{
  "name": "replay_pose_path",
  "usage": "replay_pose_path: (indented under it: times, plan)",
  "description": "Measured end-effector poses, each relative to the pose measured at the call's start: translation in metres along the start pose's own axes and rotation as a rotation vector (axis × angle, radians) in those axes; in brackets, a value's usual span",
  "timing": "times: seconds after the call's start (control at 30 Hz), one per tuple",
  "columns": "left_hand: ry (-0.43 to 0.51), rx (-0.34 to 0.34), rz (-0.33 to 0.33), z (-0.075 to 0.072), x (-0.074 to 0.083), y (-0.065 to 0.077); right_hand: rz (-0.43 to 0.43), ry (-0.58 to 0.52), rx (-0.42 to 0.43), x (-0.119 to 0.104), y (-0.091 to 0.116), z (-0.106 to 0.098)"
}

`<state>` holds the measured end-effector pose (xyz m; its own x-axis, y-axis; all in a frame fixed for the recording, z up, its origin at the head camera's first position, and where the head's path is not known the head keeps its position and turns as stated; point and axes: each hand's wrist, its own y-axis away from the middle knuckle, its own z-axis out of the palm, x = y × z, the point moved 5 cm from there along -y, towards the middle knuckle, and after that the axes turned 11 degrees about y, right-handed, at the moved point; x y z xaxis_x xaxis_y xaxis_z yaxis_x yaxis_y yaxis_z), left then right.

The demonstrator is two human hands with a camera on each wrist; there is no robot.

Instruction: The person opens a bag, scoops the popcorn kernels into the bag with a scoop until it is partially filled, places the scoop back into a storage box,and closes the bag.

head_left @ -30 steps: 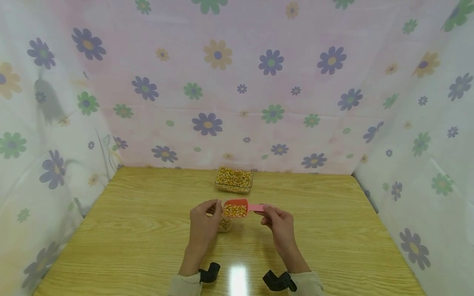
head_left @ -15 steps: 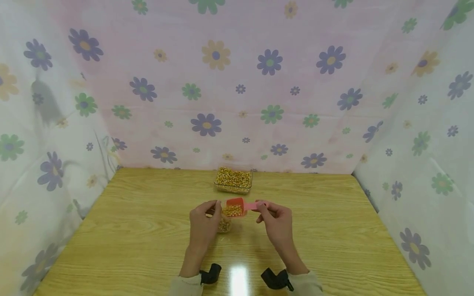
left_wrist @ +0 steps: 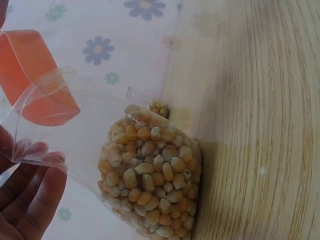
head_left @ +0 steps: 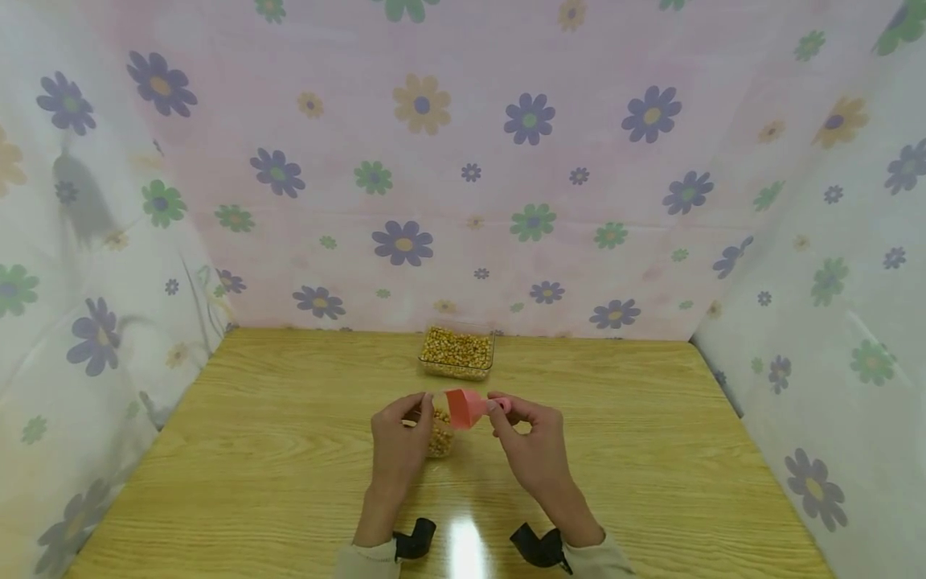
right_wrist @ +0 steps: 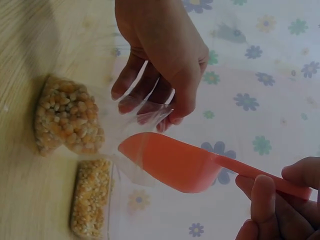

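A clear plastic bag [left_wrist: 150, 175] of corn kernels stands on the table, its lower part full. With fingers and thumb my left hand [head_left: 401, 438] pinches the bag's rim, holding its mouth up. My right hand [head_left: 535, 442] grips the handle of a pinkish-red scoop [head_left: 465, 408]. In the right wrist view the scoop [right_wrist: 175, 162] is tipped, its front lip inside the mouth of the bag. No kernels show in the scoop's visible part. Below the mouth, the heap of kernels [right_wrist: 70, 115] fills the bag's bottom.
Behind the hands, near the back edge of the wooden table [head_left: 289, 418], stands a clear rectangular container [head_left: 456, 354] holding corn kernels. A flowered curtain [head_left: 463, 185] surrounds the table at the back and both sides.
My right hand has moved slightly left and tipped the scoop toward the bag. Kernels seen in the scoop earlier are gone from its visible part. My left hand has stayed at the bag's rim.
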<state>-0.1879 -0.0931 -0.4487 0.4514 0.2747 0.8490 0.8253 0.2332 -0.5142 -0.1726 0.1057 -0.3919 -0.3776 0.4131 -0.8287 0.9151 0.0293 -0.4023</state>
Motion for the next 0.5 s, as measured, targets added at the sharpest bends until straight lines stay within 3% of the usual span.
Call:
replay_pose_path:
  times: [0.13,0.3,0.5]
  plan:
    - [0.004,0.007,0.014,0.0,0.0,-0.001,-0.004,0.003,0.0,-0.006,-0.002,-0.007]
    - [0.026,0.007,-0.013,-0.001,-0.002,0.0,-0.044,0.018,0.059,-0.011,-0.01,-0.022]
    - [0.056,0.01,-0.066,-0.002,-0.003,0.001,-0.02,0.022,0.15,0.012,-0.037,-0.031]
